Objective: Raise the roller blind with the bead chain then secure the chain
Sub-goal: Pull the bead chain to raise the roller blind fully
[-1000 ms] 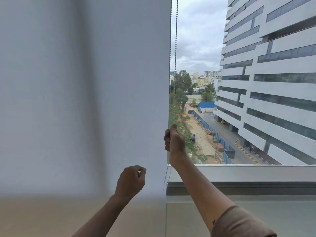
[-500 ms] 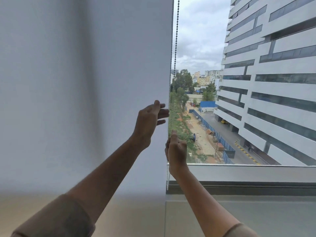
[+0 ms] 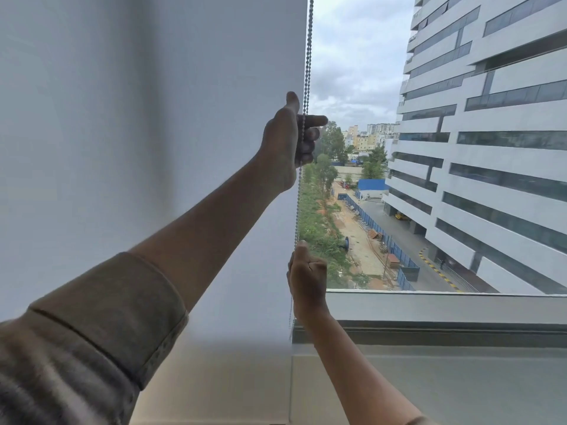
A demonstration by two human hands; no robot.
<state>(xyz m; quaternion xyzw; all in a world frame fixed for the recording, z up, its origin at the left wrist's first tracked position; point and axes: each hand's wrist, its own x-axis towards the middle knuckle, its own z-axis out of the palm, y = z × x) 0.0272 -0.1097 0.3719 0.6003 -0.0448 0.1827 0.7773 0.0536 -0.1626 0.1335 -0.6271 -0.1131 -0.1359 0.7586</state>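
Note:
The white roller blind [image 3: 153,133] hangs down over the left part of the window, its lower edge near sill height. The bead chain [image 3: 297,210] runs down along the blind's right edge. My left hand [image 3: 288,139] is raised high at the chain, thumb up and index finger stretched out. The chain crosses its loosely curled fingers, which are not closed around it. Lower down, my right hand [image 3: 306,274] is a fist shut on the chain just above the sill. Below that fist the chain is faint against the blind.
The uncovered pane on the right looks out on a tall white building [image 3: 491,148] and a street far below. A grey window sill [image 3: 445,305] and frame run under the glass, with a flat ledge [image 3: 429,384] below.
My left hand has risen from low in front of the blind up to the chain above my right hand. My right hand has kept its grip on the chain, slightly lower.

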